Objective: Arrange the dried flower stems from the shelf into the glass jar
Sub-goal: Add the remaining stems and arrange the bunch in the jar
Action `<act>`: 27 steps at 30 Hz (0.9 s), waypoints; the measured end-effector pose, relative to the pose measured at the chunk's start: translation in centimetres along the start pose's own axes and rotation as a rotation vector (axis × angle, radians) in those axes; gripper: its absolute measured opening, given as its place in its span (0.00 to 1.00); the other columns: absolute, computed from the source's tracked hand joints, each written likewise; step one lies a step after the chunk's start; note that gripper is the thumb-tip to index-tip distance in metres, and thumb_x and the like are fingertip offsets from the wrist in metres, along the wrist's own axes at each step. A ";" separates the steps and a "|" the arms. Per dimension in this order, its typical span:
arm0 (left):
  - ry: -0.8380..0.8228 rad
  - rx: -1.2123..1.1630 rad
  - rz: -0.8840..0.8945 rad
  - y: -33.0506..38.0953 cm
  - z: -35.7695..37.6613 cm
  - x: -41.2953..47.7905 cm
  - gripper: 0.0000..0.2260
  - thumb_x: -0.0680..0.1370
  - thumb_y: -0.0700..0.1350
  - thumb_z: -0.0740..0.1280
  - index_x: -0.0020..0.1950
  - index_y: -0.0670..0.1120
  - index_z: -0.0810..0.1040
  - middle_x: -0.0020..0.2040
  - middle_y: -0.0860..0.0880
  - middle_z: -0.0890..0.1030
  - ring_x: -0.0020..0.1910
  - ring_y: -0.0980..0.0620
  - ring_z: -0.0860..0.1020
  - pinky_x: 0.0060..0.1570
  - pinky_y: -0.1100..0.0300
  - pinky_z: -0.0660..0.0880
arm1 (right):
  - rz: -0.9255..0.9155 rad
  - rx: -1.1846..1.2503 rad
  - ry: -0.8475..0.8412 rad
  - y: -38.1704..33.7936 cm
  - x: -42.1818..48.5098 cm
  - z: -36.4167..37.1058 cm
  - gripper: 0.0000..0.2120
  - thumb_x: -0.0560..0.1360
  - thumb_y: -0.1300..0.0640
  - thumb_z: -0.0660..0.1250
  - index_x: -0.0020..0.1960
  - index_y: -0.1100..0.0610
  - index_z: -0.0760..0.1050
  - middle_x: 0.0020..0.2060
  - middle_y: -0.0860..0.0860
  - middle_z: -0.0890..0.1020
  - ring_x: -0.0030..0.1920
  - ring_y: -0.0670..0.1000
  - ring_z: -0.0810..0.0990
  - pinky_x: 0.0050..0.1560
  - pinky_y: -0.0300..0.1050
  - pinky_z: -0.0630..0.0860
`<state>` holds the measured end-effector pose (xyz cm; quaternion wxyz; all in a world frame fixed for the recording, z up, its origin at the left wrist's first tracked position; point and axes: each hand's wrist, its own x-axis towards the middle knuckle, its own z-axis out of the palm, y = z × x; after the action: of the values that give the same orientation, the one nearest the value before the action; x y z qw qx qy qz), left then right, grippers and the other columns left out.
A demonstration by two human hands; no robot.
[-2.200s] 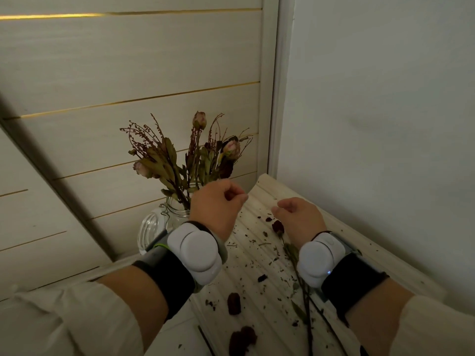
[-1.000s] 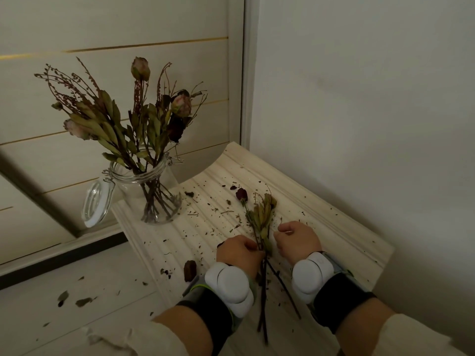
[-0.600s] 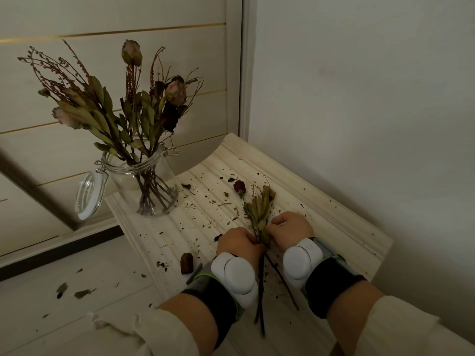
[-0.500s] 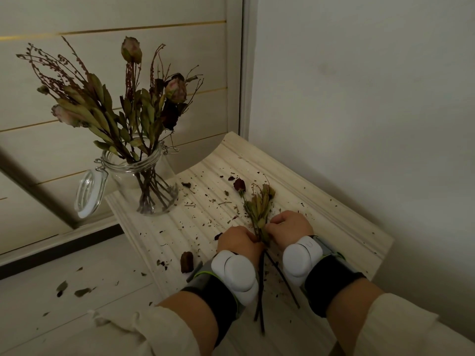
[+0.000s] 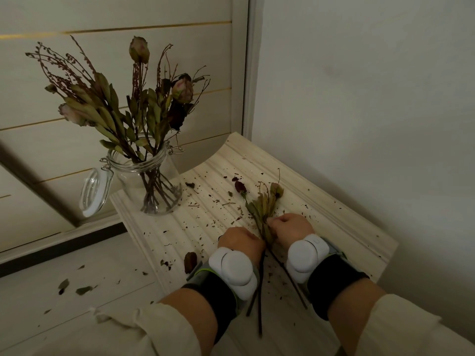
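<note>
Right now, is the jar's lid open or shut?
Open. The lid hangs beside the glass jar on its wire hinge; flower stems stand in the mouth.

A person's left hand (image 5: 240, 241) and right hand (image 5: 290, 226) curl side by side around a small bunch of dried flower stems (image 5: 262, 209) lying on the pale wooden shelf (image 5: 334, 219). At the shelf's far left corner a glass jar (image 5: 149, 181) stands upright, holding more stems. Its lid (image 5: 92, 192) hangs open.

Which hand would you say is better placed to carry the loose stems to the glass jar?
Probably the left hand: both hands grip the loose stems on the shelf, but the glass jar stands on the left hand's side, so the right hand would reach across.
</note>
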<state>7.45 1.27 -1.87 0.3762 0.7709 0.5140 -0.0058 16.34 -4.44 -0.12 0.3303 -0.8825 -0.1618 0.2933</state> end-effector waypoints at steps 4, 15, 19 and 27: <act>-0.008 -0.051 0.010 -0.3 -0.2 0.1 0.10 0.73 0.46 0.65 0.44 0.42 0.85 0.44 0.45 0.84 0.46 0.46 0.82 0.45 0.60 0.76 | 0.045 0.074 -0.010 0.3 1.1 0.3 0.15 0.77 0.56 0.59 0.50 0.66 0.79 0.51 0.63 0.82 0.51 0.61 0.81 0.54 0.50 0.76; -0.065 -0.089 0.055 -0.5 -0.7 -0.1 0.09 0.73 0.47 0.65 0.37 0.45 0.83 0.31 0.49 0.78 0.37 0.52 0.77 0.42 0.60 0.74 | 0.049 0.094 -0.095 -0.2 1.6 -0.5 0.14 0.75 0.53 0.65 0.56 0.60 0.79 0.54 0.59 0.82 0.48 0.56 0.78 0.49 0.46 0.74; -0.064 -0.117 0.065 -0.6 -0.8 -0.1 0.09 0.72 0.46 0.67 0.37 0.44 0.84 0.31 0.50 0.77 0.37 0.52 0.76 0.43 0.60 0.75 | 0.048 0.106 -0.090 -0.3 1.7 -0.7 0.10 0.75 0.54 0.65 0.51 0.59 0.79 0.48 0.58 0.82 0.44 0.55 0.77 0.41 0.46 0.72; -0.058 -0.116 0.097 -0.9 -2.5 -0.5 0.15 0.74 0.45 0.66 0.26 0.51 0.75 0.27 0.55 0.74 0.31 0.56 0.73 0.35 0.63 0.71 | 0.045 0.167 -0.048 -0.8 1.4 -1.7 0.07 0.75 0.58 0.65 0.48 0.59 0.80 0.43 0.56 0.82 0.35 0.53 0.76 0.37 0.45 0.73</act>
<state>5.57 2.51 -0.36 0.4348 0.7713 0.4644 0.0199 18.39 -3.97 0.88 0.3920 -0.8480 -0.1246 0.3342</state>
